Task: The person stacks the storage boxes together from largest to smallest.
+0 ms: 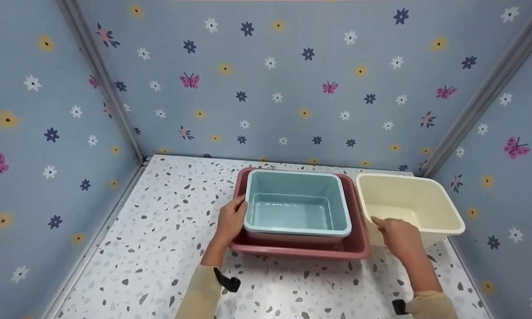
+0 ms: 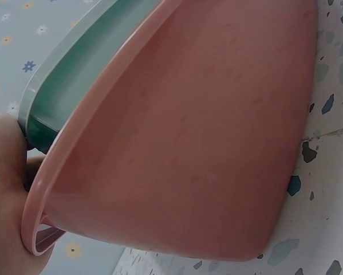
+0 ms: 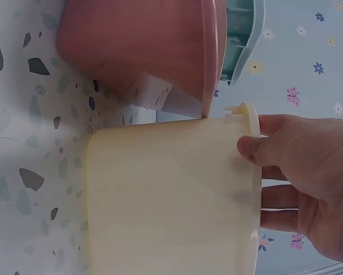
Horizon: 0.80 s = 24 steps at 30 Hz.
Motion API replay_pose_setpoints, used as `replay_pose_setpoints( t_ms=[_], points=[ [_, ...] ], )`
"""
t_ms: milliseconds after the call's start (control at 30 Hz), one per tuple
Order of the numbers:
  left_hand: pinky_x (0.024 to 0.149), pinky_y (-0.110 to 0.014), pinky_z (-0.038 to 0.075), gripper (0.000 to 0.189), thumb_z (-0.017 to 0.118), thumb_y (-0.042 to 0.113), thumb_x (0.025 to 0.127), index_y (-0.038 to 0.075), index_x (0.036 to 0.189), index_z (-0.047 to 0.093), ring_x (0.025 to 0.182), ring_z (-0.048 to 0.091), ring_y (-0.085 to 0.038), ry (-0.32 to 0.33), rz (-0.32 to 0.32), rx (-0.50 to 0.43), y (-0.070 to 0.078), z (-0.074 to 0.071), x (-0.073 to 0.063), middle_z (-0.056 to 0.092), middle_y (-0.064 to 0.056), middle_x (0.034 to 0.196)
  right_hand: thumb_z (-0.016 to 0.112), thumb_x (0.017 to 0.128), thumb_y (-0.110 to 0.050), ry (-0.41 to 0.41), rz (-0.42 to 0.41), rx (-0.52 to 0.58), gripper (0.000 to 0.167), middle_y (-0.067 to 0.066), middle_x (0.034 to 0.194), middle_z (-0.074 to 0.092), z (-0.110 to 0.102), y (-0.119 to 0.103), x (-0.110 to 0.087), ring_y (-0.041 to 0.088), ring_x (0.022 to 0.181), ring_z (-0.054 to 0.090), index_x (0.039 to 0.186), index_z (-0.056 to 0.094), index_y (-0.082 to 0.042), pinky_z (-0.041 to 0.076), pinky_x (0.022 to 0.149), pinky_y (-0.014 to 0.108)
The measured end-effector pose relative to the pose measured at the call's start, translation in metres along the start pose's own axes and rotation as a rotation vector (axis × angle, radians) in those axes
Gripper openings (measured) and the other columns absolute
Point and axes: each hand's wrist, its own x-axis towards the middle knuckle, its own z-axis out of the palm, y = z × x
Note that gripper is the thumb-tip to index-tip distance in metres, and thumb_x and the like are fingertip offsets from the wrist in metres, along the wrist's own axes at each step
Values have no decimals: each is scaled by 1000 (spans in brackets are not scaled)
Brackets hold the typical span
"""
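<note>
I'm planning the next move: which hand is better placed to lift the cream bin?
Probably the right hand: it grips the rim of the cream bin near the front-left corner, while the left hand is at the left rim of the blue bin.

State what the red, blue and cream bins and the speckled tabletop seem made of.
Red bin: probably satin plastic; smooth, moulded-looking wall and rim.
Blue bin: likely glossy plastic; bright highlights on its floor.
Cream bin: apparently semi-matte plastic; even colour, lipped rim.
Tabletop: terrazzo-look chips, slight sheen from soft glare; stone or printed covering, unclear.
</note>
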Motion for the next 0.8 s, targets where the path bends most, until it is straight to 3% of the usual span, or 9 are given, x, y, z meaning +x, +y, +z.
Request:
replay_pose_setpoints(
  t_ms=[567,800],
  points=[
    [98,-41,44,34,52,22,100,9,130,63,117,57,-18,2,-19,-31,-3,-1,-2,63,-4,126,72,82,0,-34,3,48,35,14,87,71,-9,-4,-12,37,72,65,115,73,-11,50,58,51],
    [99,-41,44,34,53,21,100,8,129,63,117,56,-19,1,-16,-36,-1,0,-2,63,-5,127,72,83,0,-77,28,105,32,15,96,71,-12,-5,-19,37,82,67,114,73,-8,52,66,51]
  ],
)
